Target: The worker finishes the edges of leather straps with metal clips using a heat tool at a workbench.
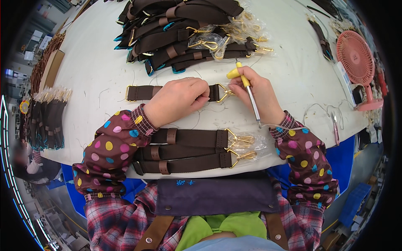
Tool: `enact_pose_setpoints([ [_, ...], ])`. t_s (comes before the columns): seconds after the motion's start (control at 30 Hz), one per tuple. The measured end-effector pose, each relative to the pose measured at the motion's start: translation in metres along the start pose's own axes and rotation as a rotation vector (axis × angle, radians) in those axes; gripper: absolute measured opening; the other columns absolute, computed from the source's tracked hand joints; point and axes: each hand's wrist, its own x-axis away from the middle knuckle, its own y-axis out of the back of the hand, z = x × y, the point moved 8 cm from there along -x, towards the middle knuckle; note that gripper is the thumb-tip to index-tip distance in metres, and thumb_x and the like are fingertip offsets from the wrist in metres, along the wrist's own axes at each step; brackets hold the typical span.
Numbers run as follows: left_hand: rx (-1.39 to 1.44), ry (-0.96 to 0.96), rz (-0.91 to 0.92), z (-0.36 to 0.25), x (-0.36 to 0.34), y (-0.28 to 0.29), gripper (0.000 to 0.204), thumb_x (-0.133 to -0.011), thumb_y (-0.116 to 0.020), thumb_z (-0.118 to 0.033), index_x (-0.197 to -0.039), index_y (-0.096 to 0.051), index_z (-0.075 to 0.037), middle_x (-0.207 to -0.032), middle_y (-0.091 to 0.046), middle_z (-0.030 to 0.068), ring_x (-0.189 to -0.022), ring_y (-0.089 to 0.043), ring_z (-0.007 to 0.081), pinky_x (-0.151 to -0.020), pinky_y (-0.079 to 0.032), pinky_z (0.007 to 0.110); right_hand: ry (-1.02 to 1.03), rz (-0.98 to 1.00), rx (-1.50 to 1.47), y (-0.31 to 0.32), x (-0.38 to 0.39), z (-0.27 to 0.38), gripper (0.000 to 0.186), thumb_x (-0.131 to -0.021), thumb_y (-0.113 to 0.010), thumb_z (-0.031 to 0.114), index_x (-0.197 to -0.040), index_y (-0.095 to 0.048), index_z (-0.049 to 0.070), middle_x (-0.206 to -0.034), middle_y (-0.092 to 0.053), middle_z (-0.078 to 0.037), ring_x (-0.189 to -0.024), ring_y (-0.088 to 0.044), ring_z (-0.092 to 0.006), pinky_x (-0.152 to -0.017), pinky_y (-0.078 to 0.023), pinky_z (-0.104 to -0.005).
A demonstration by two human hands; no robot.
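A dark brown webbing strap (pixel 140 93) lies across the white table in front of me, with a gold rectangular ring at its left end and a gold snap hook (pixel 225 93) at its right end. My left hand (pixel 178 98) rests over the strap's middle, its fingers curled and pinching near the hook end. In my right hand (pixel 264 98) is a slim pen-shaped tool (pixel 253 103) with a yellow tip section, a silver shaft and a thin cord. That hand's fingers are closed around it, close beside the hook. Nearer to me lie several finished-looking straps (pixel 194 138) with plastic-wrapped gold hooks.
A heap of similar straps (pixel 159 42) covers the far middle of the table (pixel 94 62). More straps (pixel 46 119) hang over the left edge by a cardboard box (pixel 51 70). At right stand a pink fan (pixel 355 56) and small thread snips (pixel 335 127). Loose threads are scattered about.
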Motion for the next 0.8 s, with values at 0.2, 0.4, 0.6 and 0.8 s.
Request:
enact_pose_setpoints([
  [0.2,0.109,0.01,0.086,0.003,0.001,0.001,0.02,-0.08,-0.066,-0.011,-0.094,-0.052,-0.007,-0.091,-0.057,0.009,-0.082,-0.06,0.0281,-0.068,-0.049,0.036,0.263,0.056,0.219,-0.003,0.004,0.026,0.027,-0.08,-0.068,0.006,-0.104,-0.055,0.002,-0.082,-0.062,-0.01,-0.075,-0.061,-0.0289,-0.067,-0.049,-0.0358],
  [0.4,0.185,0.051,0.058,0.004,0.004,0.007,0.044,-0.075,-0.075,-0.016,-0.111,-0.05,-0.008,-0.11,-0.05,0.0107,-0.091,-0.059,0.0295,-0.077,-0.05,0.035,0.256,0.134,0.245,-0.009,0.004,0.022,0.027,-0.08,-0.069,0.007,-0.103,-0.056,0.002,-0.085,-0.064,-0.014,-0.077,-0.062,-0.0311,-0.068,-0.049,-0.0374],
  [0.6,0.043,-0.014,-0.064,-0.008,0.002,0.007,0.051,-0.072,-0.079,-0.021,-0.11,-0.049,-0.007,-0.11,-0.052,0.0106,-0.093,-0.058,0.0264,-0.078,-0.05,0.034,0.025,0.083,0.041,-0.007,0.003,0.011,0.027,-0.081,-0.07,0.009,-0.102,-0.055,0.001,-0.077,-0.063,-0.017,-0.068,-0.063,-0.0338,-0.06,-0.048,-0.0364],
  [0.8,-0.198,0.006,-0.128,-0.009,0.004,0.004,0.032,-0.074,-0.076,-0.02,-0.099,-0.06,-0.008,-0.09,-0.06,0.0073,-0.082,-0.061,0.0256,-0.068,-0.05,0.034,-0.03,0.093,0.16,-0.003,0.006,0.005,0.029,-0.082,-0.07,0.005,-0.105,-0.055,0.0,-0.089,-0.068,-0.013,-0.077,-0.068,-0.0223,-0.07,-0.052,-0.028],
])
